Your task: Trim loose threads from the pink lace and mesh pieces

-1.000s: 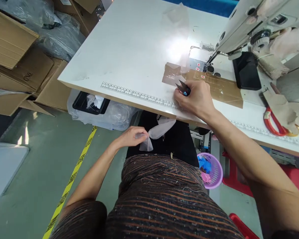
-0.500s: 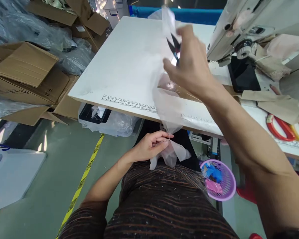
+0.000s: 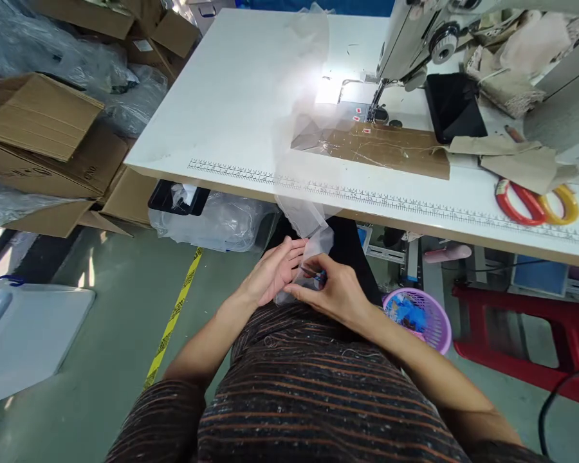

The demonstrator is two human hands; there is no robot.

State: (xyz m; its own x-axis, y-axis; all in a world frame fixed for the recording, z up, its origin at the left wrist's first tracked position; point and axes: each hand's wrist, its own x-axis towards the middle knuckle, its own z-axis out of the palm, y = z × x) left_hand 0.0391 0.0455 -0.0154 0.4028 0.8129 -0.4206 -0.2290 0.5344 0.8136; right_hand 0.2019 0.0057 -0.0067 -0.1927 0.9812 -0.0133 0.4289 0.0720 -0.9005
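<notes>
Over my lap, my left hand (image 3: pixel 280 273) lies palm up with its fingers stretched out, touching the edge of a sheer white fabric strip (image 3: pixel 311 222). The strip drapes from the table down over its front edge to my lap. Close on the right, my right hand (image 3: pixel 335 289) curls around small thread snips (image 3: pixel 320 279), mostly hidden by the fingers. Its thumb and index finger come up against the fabric near my left palm. Whether they also pinch the fabric I cannot tell.
A sewing machine (image 3: pixel 405 48) stands on the white table (image 3: pixel 236 83), with brown board (image 3: pixel 390 146), a black phone-like slab (image 3: pixel 454 106) and red-and-yellow-handled scissors (image 3: pixel 521 204) about it. Below right are a purple basket (image 3: pixel 439 328) and a red stool (image 3: pixel 560 341). Cardboard boxes (image 3: pixel 43 116) stand left.
My right hand has come down from above the table to my lap with the snips. My left hand has opened from a pinch on the fabric. The view has shifted a little.
</notes>
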